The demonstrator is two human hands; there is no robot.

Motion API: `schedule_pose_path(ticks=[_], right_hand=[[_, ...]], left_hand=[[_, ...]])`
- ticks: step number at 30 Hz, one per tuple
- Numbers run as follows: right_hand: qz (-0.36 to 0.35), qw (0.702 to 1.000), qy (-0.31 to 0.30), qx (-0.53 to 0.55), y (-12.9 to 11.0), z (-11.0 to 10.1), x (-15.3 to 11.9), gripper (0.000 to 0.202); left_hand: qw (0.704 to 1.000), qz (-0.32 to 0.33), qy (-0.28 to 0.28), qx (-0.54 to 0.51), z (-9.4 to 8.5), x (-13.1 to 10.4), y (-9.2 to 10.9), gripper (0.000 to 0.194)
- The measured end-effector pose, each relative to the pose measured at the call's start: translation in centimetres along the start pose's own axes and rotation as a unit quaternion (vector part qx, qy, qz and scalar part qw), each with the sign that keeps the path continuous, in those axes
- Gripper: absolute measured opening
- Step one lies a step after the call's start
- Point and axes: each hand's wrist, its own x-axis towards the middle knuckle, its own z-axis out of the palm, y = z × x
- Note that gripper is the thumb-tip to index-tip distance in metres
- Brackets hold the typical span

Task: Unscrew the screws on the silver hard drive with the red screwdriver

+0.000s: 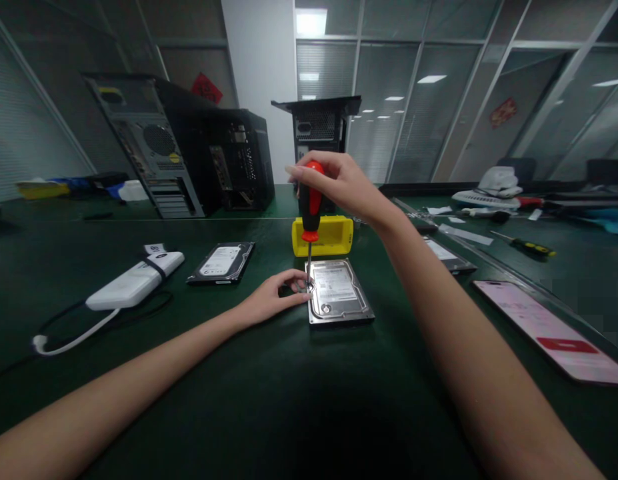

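A silver hard drive [339,290] with a white label lies flat on the dark green table. Upright over its left edge stands a screwdriver [311,207] with a red and black handle, its shaft reaching down to the drive. My right hand [339,177] is closed around the top of that handle. With bent fingers, my left hand [279,293] grips the drive's left edge, close to the screwdriver's tip. The tip itself and any screw under it are too small to make out. Just behind the drive sits a yellow open box [333,238].
Left of my hands lie another hard drive [223,262] and a white power strip [136,280] with its cable. Computer cases [183,147] stand at the back. To the right are a phone [549,327], a third drive [449,257] and a yellow-black screwdriver [531,248].
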Motion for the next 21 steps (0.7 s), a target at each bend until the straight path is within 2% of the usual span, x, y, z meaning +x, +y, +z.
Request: schedule_pose_path(ticks=[10, 21], right_hand=[[0.028, 0.999, 0.004, -0.021, 0.56, 0.36, -0.02, 0.033], [0.052, 0.998, -0.005, -0.025, 0.01, 0.27, -0.11, 0.042]], left_hand=[[1.000, -0.003, -0.001, 0.004, -0.03, 0.02, -0.04, 0.044], [1.000, 0.003, 0.001, -0.004, 0.04, 0.05, -0.19, 0.043]])
